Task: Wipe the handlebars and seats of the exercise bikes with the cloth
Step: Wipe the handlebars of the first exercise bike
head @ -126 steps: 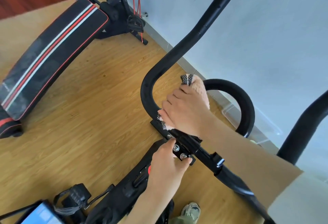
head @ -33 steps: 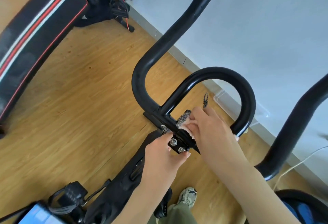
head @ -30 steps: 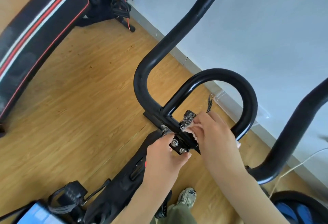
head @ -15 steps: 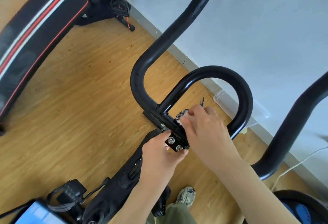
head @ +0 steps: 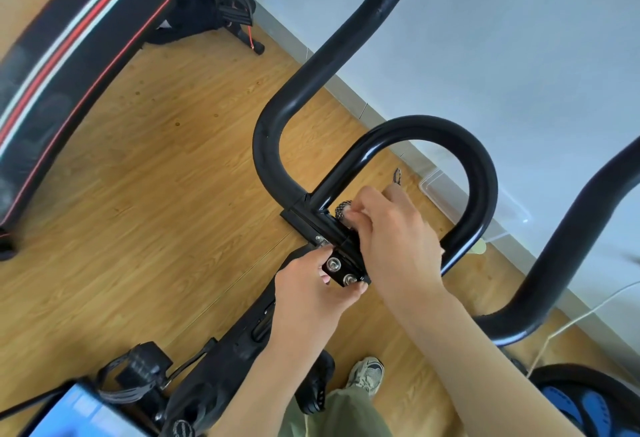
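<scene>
No legible writing anywhere in view.
The blue screen (head: 79,412) at the lower left is too blurred to read. The sit-up bench pad (head: 69,38) shows only red and white stripes. On the bolted clamp plate (head: 341,272) under the handlebars (head: 485,176), no marking can be made out.
</scene>
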